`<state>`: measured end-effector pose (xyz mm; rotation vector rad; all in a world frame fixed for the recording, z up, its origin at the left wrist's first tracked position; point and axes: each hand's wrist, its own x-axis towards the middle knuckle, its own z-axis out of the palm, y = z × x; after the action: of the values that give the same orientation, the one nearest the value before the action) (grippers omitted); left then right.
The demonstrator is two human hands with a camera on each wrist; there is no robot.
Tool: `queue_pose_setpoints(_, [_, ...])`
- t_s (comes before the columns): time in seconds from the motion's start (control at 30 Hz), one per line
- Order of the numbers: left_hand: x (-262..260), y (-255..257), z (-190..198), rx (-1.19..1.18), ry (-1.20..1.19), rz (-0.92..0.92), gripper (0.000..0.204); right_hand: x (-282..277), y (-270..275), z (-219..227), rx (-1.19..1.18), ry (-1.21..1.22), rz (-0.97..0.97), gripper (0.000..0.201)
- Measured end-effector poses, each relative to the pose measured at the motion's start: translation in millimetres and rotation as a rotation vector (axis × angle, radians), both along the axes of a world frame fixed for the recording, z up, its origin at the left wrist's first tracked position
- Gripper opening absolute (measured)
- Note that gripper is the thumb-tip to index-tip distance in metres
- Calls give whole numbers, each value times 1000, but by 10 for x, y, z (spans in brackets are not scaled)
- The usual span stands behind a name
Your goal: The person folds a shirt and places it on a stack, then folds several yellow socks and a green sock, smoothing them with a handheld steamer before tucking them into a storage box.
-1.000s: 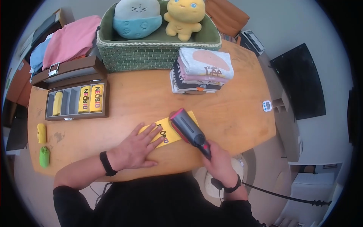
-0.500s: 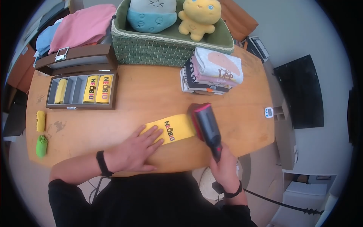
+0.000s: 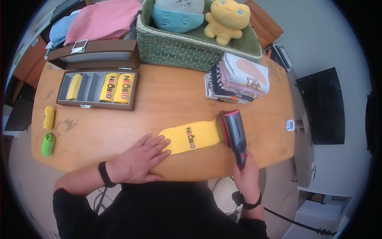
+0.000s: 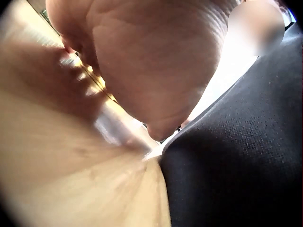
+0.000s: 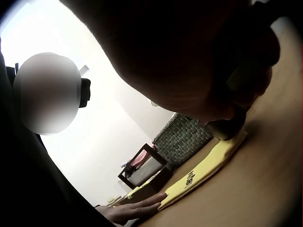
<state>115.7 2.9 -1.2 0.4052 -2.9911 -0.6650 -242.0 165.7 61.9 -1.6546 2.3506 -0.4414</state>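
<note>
Pin yellow cloth point(image 3: 202, 136) at 9 o'clock with straight-fingered left hand point(image 3: 137, 158); tool point(image 3: 235, 132), gripped in right hand point(image 3: 247, 175), wants level contact at 3.

In the head view, the worktop point(image 3: 179, 103) is evenly lit and bowed by the lens. In the left wrist view, it is broken by shadow and glare; in the right, the wall point(image 5: 94, 161) is bleached, the right grip point(image 5: 203, 66) darkened.

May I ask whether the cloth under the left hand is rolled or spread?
Spread: the yellow NEOBIO cloth extends along the table from the left hand to the handheld appliance.
</note>
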Motion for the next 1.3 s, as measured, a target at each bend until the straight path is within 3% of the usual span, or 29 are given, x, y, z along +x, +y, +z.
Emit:
queue_pose_setpoints(0.13, [61, 44, -22, 7, -14, 12, 85, 281, -62, 68, -10, -120, 106, 52])
queue_pose_setpoints(0.23, [94, 13, -21, 7, -50, 17, 83, 433, -207, -7, 121, -99, 342, 48])
queue_pose_setpoints(0.37, [103, 35, -25, 14, 0, 44, 82, 532, -454, -126, 238, -93, 317, 45])
queue_pose_setpoints(0.53, [102, 64, -45, -27, -2, 42, 81, 608, -699, -44, 112, -126, 391, 41])
queue_pose_setpoints(0.73, [218, 117, -36, 12, 50, 67, 76, 667, -337, 32, 117, -150, 433, 37])
queue_pose_setpoints(0.97, [131, 134, -28, 47, 147, 28, 70, 786, -514, -62, 242, -154, 381, 39])
queue_pose_setpoints(1.13, [90, 136, 24, 52, 194, 2, 65, 722, -411, -80, 222, -162, 486, 42])
queue_pose_setpoints(1.3, [131, 192, -34, 34, 324, -54, 45, 734, -267, -90, 279, -224, 438, 45])
